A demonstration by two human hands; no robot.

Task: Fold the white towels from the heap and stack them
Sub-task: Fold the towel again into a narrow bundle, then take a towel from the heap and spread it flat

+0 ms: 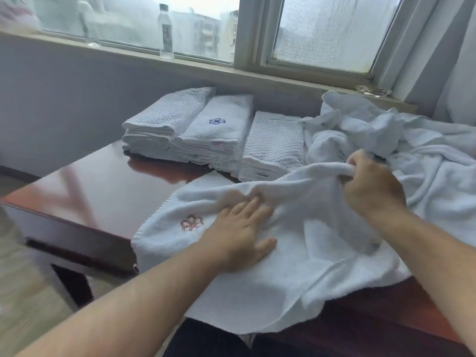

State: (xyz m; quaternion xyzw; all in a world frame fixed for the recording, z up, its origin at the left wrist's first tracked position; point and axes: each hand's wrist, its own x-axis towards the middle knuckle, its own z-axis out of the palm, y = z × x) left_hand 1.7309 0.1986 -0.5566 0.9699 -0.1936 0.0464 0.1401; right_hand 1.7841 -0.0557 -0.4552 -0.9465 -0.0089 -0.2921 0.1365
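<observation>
Currently in work: a white towel (322, 253) is lying spread over the near edge of the bench (103, 181), its front hem hanging off toward the person.
Left: the left grip (239, 235) is lying flat with straight fingers, pressing on the towel beside a red emblem (192, 222) and clasping nothing.
Right: the right grip (373, 184) is curling tight round a bunched fold of the same towel, holding it raised.
Unfolded: the heap (412, 140) is lying at the right rear of the bench, just behind the right grip.
Folded: three stacks (219, 130) are sitting side by side at the back, left of the heap.
Windowsill: a clear bottle (166, 32) is standing upright.
</observation>
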